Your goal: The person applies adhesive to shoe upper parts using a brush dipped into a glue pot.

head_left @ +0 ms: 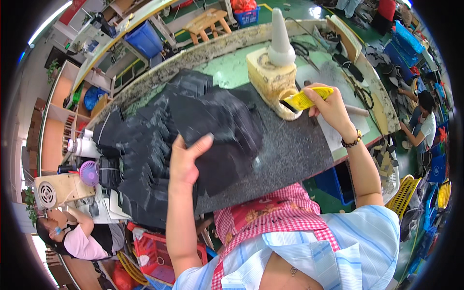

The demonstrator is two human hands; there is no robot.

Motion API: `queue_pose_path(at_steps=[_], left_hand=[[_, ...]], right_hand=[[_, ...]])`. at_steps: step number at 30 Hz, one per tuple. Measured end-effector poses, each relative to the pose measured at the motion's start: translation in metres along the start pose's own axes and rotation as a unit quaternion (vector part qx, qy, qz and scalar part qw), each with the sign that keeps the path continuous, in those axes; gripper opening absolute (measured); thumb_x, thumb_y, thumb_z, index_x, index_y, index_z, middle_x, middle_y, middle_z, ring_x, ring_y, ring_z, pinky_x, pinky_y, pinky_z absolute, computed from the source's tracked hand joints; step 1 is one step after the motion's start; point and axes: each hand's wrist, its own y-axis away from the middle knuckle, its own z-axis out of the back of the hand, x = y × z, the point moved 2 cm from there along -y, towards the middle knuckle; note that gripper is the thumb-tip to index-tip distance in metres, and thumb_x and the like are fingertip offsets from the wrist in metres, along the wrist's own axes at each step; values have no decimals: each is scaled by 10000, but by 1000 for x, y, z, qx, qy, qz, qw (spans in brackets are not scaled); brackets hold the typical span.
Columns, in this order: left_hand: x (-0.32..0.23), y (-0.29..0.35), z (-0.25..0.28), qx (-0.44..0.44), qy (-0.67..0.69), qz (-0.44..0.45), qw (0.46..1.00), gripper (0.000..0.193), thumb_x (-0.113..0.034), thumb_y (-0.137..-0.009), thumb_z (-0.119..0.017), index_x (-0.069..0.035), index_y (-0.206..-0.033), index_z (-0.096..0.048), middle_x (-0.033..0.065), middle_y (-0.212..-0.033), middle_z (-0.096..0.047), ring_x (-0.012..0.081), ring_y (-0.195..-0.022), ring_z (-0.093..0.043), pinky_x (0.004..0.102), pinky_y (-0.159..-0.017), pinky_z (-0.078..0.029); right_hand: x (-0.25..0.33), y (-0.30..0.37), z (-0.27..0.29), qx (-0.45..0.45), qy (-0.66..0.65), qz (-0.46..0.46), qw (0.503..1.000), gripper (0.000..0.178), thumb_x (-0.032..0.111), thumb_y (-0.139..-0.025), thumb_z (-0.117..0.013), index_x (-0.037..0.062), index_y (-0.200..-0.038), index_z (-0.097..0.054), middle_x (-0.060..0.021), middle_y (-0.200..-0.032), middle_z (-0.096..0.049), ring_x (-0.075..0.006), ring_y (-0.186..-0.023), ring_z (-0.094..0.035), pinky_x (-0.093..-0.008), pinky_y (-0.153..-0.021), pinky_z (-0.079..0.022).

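My right hand [325, 102] grips a flat yellow brush [305, 98], its dark end at the round side mouth of a cream glue pot [271, 77]. A grey cone [279, 41] stands on top of that pot. My left hand [185, 162] pinches the edge of a black sheet piece [205, 116], thumb on top and the other fingers mostly hidden beneath. Under and around it, many more black pieces [145, 140] lie in overlapping stacks across the left of the table. Bristle detail is hidden by the mouth's rim.
The dark grey work mat [295, 150] covers the near part of the table. Scissors [362, 94] and a rod [355, 110] lie at the right. A purple fan [89, 172] and a white bottle [83, 147] stand left. People [82, 237] sit on both sides.
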Motion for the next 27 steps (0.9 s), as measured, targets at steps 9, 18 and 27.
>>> queue_pose_path(at_steps=[9, 18, 27], left_hand=[[28, -264, -7, 9, 165, 110, 980, 437, -155, -769, -813, -24, -1147, -637, 112, -1087, -676, 269, -989, -649, 436, -883, -524], [31, -133, -34, -144, -452, -132, 870, 752, -460, -784, -761, 96, -1222, -508, 214, -991, -662, 266, -900, -669, 363, -776, -527], [77, -76, -22, -76, -388, -14, 919, 421, -248, -734, -820, 81, -947, -667, 166, -891, -711, 240, -730, -690, 330, -674, -543]], right_hand=[[1, 4, -4, 2, -45, -12, 999, 233, 218, -968, -586, 1, -949, -670, 5, -700, -626, -36, -542, -569, -186, -488, -433], [-16, -12, -4, -30, 272, 217, 937, 147, 166, -894, -639, 43, -962, -683, -122, -818, -656, -299, -693, -641, -367, -611, -498], [3, -5, -15, 2, 289, 267, 919, 182, 183, -917, -602, 34, -1005, -659, -130, -816, -640, -312, -678, -635, -395, -600, -493]])
